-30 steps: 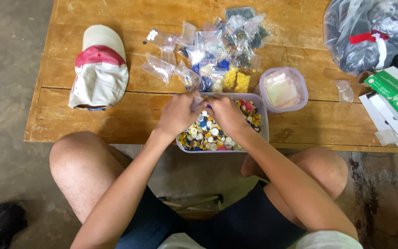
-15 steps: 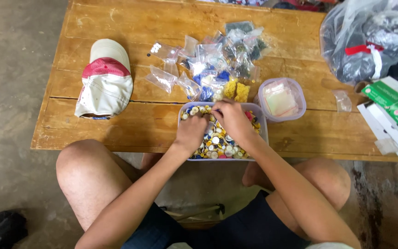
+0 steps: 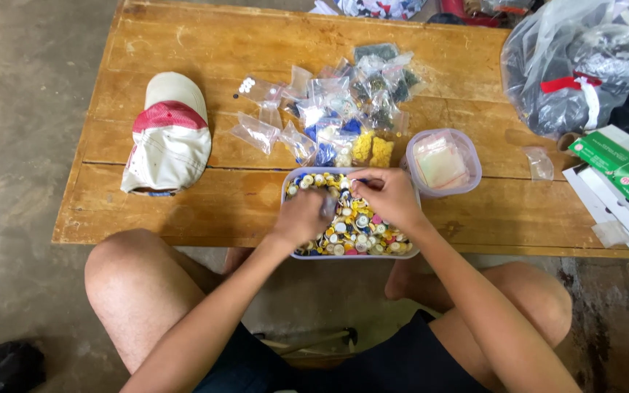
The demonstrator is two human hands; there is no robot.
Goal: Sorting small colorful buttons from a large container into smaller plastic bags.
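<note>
A clear plastic tub full of mixed coloured buttons stands at the near edge of the wooden table. Both my hands are inside it. My left hand lies over the buttons on the tub's left side, fingers curled and blurred by motion; what it holds is hidden. My right hand is at the tub's upper right, its fingertips pinched together on a small button near the far rim.
Behind the tub lies a heap of small clear bags of buttons. A round lidded container is at its right, and a white and red cap at its left. A big plastic sack and green boxes are at the right edge.
Both hands have shifted inside the tub: the left has slid down to the left side and the right has risen toward the far rim. The view has tilted slightly.
</note>
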